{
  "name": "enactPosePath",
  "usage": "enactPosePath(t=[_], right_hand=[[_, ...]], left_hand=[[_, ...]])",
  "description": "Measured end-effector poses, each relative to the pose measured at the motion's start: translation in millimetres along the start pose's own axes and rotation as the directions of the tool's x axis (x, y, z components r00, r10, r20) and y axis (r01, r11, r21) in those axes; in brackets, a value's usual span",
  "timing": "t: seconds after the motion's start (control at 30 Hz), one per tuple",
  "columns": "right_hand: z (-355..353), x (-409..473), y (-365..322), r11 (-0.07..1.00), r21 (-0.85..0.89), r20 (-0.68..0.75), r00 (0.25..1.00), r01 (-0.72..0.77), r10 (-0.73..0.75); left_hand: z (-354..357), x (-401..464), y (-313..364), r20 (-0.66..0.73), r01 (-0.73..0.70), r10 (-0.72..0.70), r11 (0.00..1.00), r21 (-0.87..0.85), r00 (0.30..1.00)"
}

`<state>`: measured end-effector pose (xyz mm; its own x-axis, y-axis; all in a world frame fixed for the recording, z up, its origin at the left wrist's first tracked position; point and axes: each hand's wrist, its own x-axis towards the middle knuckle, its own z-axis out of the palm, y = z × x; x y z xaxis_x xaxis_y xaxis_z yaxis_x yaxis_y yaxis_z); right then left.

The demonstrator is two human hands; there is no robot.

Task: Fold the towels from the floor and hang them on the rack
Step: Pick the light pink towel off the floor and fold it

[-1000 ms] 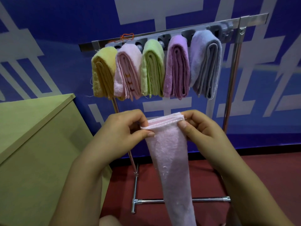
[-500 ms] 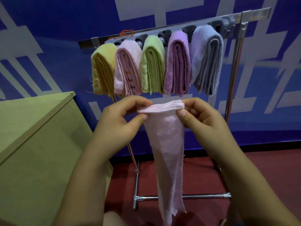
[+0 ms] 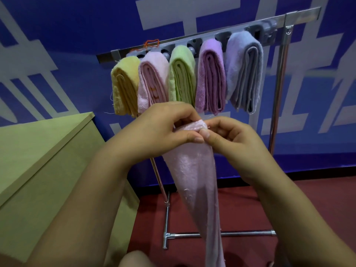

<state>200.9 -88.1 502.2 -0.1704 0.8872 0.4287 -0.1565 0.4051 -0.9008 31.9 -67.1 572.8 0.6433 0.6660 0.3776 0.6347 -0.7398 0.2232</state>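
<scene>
A light pink towel (image 3: 194, 176) hangs down in a narrow folded strip in front of me. My left hand (image 3: 163, 130) pinches its top edge from the left. My right hand (image 3: 229, 139) pinches the same top edge from the right, thumb tips nearly touching. Behind them stands the metal rack (image 3: 300, 14), its bar holding several folded towels: yellow (image 3: 125, 85), pink (image 3: 154, 79), green (image 3: 182, 74), purple (image 3: 211, 76) and grey-blue (image 3: 244, 70).
A light green cabinet (image 3: 48, 160) stands at the left, close to the rack's left leg. The rack's base bar (image 3: 221, 235) lies on the red floor (image 3: 250, 209). A blue wall with white shapes is behind.
My hands have come together, bunching the towel's top edge from a wide span into a narrow pinch. The towel's lower end has swung.
</scene>
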Motion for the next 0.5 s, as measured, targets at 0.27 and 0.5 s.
enactPosePath(t=[0.27, 0.5], right_hand=[[-11.6, -16.8, 27.2, 0.996, -0.043, 0.072, 0.994, -0.074, 0.077], [-10.9, -24.0, 48.3, 0.978, -0.192, -0.044, 0.996, -0.081, 0.074]], left_hand=[[-12.9, 5.9, 1.6, -0.075, 0.02, -0.038, 0.972, -0.233, 0.996], [-25.2, 13.6, 2.2, -0.066, 0.044, -0.058, 0.981, -0.191, 0.996]])
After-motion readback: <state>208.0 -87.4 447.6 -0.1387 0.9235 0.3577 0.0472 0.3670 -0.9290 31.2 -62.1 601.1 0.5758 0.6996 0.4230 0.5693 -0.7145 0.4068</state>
